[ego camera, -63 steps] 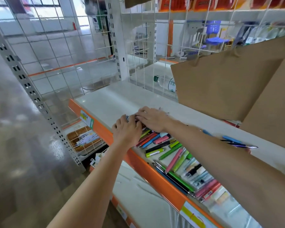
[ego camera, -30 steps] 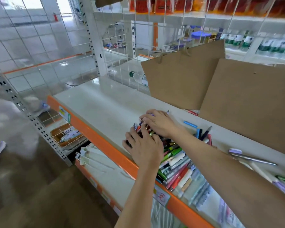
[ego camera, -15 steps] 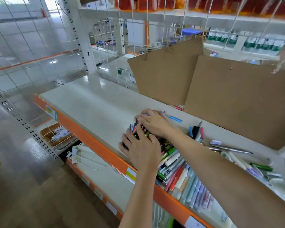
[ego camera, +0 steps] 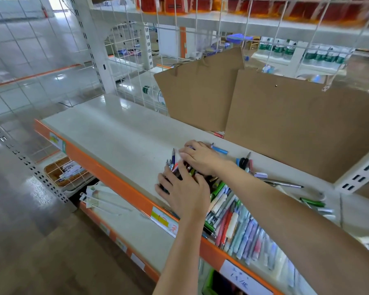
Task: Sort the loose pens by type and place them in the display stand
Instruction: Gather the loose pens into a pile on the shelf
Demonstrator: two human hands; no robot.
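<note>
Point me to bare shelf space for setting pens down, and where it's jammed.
Free: the shelf top left of both hands, between the orange front edge and the wire grid. Crowded: the pen row right of the left hand, and loose pens beyond the right hand.
</note>
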